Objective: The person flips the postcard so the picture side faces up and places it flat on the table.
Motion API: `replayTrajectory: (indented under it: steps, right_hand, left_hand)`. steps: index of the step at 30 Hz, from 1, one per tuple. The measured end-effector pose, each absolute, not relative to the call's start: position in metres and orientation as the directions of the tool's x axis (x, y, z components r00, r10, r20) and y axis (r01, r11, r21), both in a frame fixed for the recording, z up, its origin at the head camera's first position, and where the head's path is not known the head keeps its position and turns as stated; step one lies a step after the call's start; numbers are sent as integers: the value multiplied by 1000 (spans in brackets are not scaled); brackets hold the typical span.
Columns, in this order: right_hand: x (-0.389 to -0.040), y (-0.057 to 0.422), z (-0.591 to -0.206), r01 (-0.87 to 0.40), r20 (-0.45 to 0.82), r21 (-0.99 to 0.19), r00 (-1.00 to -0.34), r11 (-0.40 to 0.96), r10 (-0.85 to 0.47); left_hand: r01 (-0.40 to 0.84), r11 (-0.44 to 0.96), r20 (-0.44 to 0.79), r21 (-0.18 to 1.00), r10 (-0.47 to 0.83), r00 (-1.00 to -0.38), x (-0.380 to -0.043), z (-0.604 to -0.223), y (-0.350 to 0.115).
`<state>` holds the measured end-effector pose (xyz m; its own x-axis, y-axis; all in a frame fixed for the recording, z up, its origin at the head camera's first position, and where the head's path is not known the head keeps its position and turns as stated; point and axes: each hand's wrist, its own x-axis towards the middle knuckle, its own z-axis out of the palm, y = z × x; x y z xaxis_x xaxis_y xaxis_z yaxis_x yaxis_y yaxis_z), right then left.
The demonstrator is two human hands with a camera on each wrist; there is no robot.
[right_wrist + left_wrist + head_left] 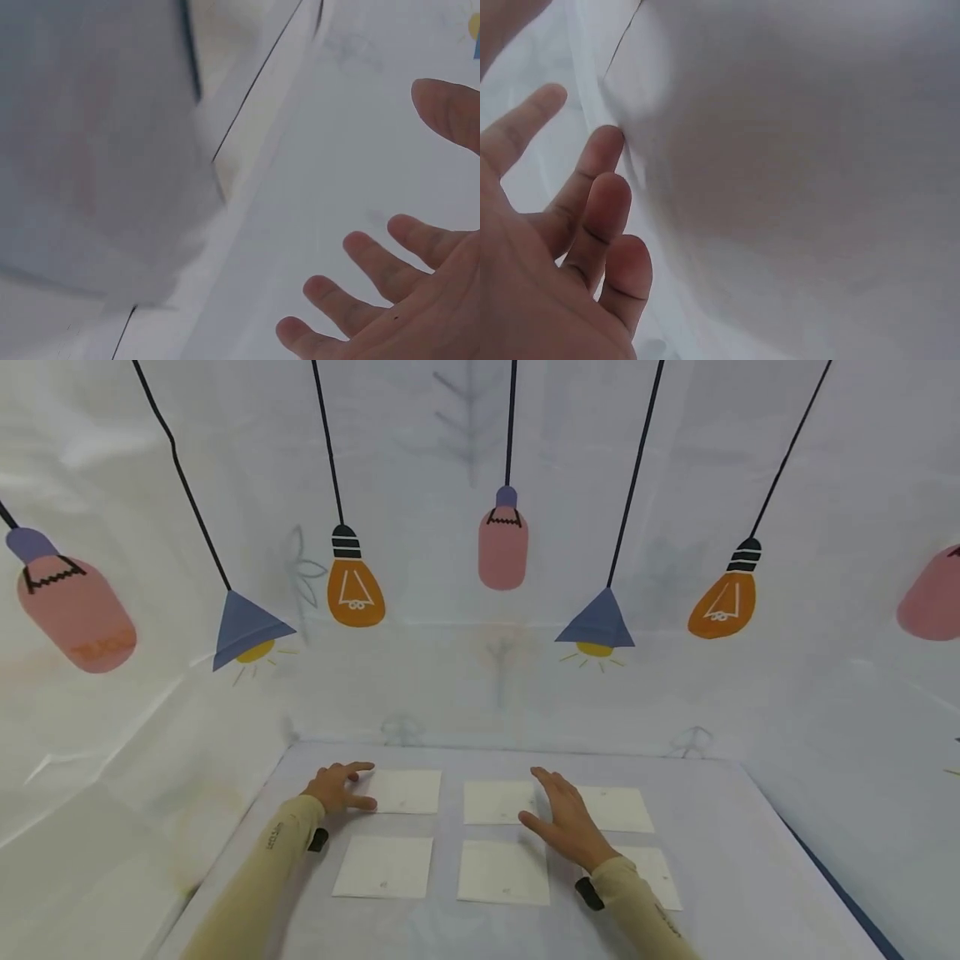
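Note:
Several flat, off-white square pieces, like paper cards with a tiny mark near one edge, lie in two rows on a white table. In the head view my left hand (337,787) is at the left side of the back-left card (407,792), its thumb and index finger spread at the card's edge. My right hand (566,820) is over the gap between the back-middle card (491,802) and the back-right card (618,808), thumb apart from the fingers. The left wrist view shows loosely bent fingers (606,206); the right wrist view shows spread, relaxed fingers (375,262). Neither hand holds anything.
The front row has a left card (384,867), a middle card (502,872) and a right card (656,877), partly behind the right forearm. White sheeting (435,685) with printed hanging lamps rises behind the table (742,852) and along both sides.

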<state>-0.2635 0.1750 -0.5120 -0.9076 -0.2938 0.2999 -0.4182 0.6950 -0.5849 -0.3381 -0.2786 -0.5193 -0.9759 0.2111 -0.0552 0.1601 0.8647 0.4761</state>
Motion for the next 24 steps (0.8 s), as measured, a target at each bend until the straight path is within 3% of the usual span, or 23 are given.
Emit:
replayTrajectory:
  steps: [9, 24]
  right_hand:
    - [-287, 136, -511, -415, 224, -627, -906, 659, -358]
    - [-341, 62, -512, -379, 65, -563, -906, 734, -417]
  left_hand:
    - [132, 891, -119, 434, 202, -972, -353, -528, -280]
    - [105, 910, -169, 401, 186, -968, -357, -524, -277]
